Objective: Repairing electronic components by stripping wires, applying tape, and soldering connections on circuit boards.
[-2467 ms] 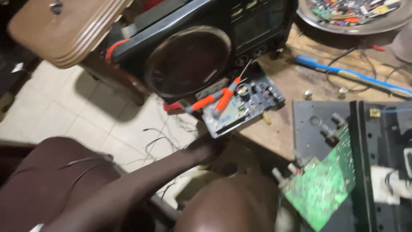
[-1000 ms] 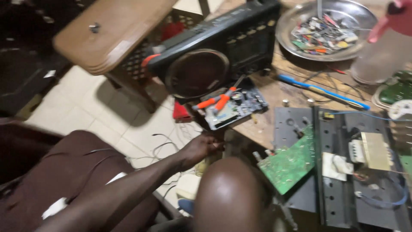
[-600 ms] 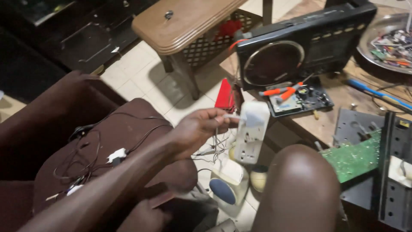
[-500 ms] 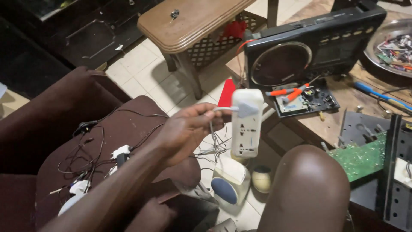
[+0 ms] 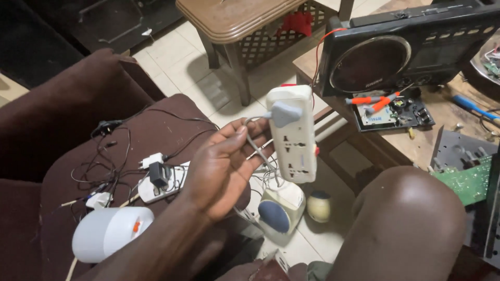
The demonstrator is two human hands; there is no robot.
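Item: white power strip [image 5: 291,134], rigid moulded plastic, oblong, rounded corners, a grey plug seated in its top socket. It is held upright in mid-air above the tiled floor, between the sofa and the counter [image 5: 416,140].

Left hand [image 5: 221,166]: fingers curled about the strip's edge and its thin grey cable [image 5: 255,151], a light grasp (thumb side hidden). Right hand out of view.

Risk, as judged: a grip this loose could let the smooth casing slip onto the tiles; the slack cable may snag the tangled black wires [image 5: 112,156] on the soft brown sofa [image 5: 67,104].
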